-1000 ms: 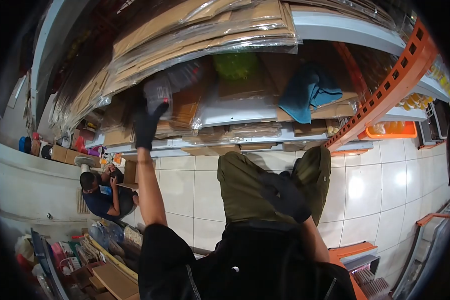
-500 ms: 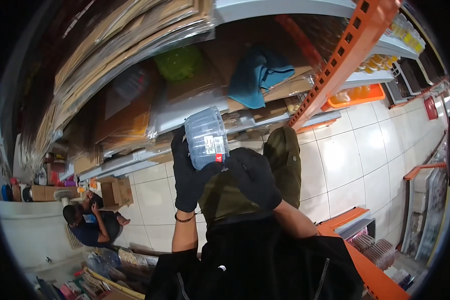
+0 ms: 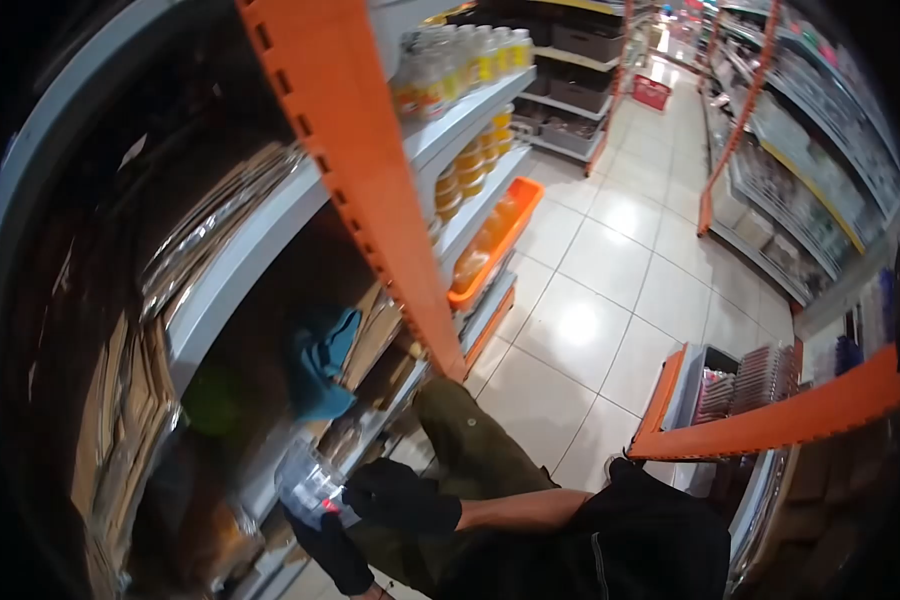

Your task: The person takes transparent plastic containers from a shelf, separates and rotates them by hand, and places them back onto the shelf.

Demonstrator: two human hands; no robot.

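A clear plastic container (image 3: 308,478) with a white label and a red tag sits at the lower left, over the edge of a low shelf. My left hand (image 3: 332,552), in a black glove, is wrapped round its lower side. At its right rim is my right hand (image 3: 402,494), also black-gloved, with fingers curled together. What those fingers pinch, if anything, is hidden. Behind the container, a blue cloth (image 3: 322,362) lies on the shelf among flattened cardboard. A green bundle (image 3: 213,400) shows dimly to its left.
An orange shelf post (image 3: 355,190) stands just ahead. Beyond it are shelves of bottles (image 3: 480,55) and an orange tray (image 3: 500,243). A tiled aisle (image 3: 580,320) runs to a red basket (image 3: 652,93). Another orange rack (image 3: 770,432) stands close on the right.
The view has swung right and up toward the aisle, so the container and both hands now appear lower left. The hands stay at the container. The seated person is out of view.
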